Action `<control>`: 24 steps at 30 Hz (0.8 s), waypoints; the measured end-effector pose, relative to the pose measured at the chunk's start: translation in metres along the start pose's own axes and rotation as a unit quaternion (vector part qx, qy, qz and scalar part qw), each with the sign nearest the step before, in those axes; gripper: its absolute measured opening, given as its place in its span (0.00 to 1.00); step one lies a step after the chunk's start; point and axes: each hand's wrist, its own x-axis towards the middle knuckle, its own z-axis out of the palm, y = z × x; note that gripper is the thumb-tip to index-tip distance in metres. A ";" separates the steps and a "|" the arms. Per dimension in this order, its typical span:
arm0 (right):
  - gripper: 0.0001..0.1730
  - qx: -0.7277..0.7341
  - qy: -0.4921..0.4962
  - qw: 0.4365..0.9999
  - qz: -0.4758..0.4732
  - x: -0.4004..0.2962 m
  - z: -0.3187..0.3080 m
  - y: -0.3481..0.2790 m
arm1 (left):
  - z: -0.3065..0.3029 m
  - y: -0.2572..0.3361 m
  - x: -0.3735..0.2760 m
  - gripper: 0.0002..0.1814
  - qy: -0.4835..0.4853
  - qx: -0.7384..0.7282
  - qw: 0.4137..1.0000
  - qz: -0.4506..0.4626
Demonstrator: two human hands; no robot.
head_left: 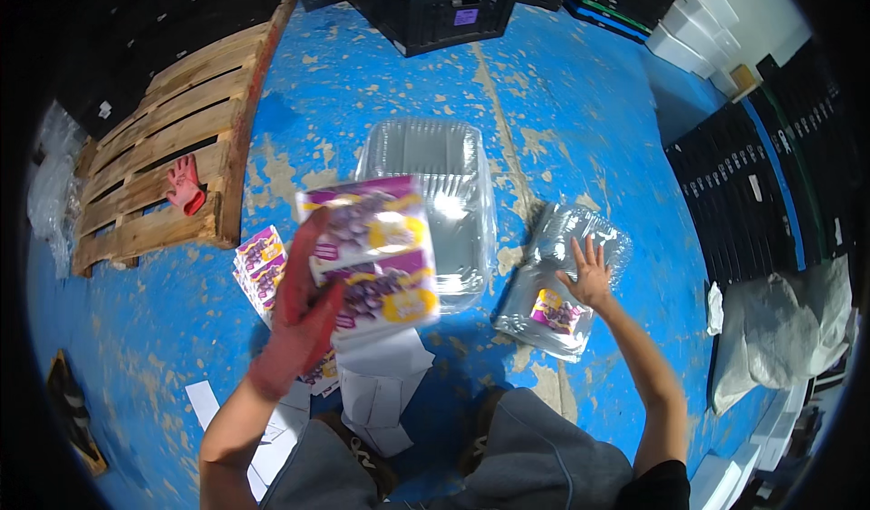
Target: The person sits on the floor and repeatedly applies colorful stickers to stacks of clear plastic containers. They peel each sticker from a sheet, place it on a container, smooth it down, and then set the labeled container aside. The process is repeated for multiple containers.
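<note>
My left hand point(296, 309), in a red work glove, grips a sheaf of printed label sheets point(377, 255) showing purple grapes and yellow patches. Bare, with fingers spread, my right hand point(590, 275) rests on a bagged stack of clear plastic clamshell containers point(527, 289) lying on the floor. One grape label point(556, 311) sits on that stack, just below the hand. Beyond the sheets lies a larger stack of clear clamshell containers point(448, 238) in film, partly covered by the sheets. More label sheets point(262, 265) lie fanned left of my gloved hand.
White paper backing sheets point(380, 391) are scattered near my shoes. At left a red glove point(185, 185) lies on a wooden pallet point(183, 129). A black crate point(455, 20) stands ahead on the worn blue floor point(578, 102). Black crates point(741, 183) and translucent sacks point(768, 333) line the right.
</note>
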 end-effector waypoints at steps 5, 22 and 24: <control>0.31 0.052 0.042 0.997 -0.048 0.056 -0.052 0.005 | 0.020 0.010 -0.003 0.41 -0.052 -0.175 0.981 -0.070; 0.16 0.340 0.145 0.748 -0.552 -0.091 -0.146 -0.266 | -0.009 -0.002 -0.007 0.46 -0.133 -0.159 0.958 -0.196; 0.17 0.346 0.155 0.745 -0.549 -0.091 -0.140 -0.263 | -0.010 -0.002 -0.006 0.47 -0.143 -0.204 0.944 -0.217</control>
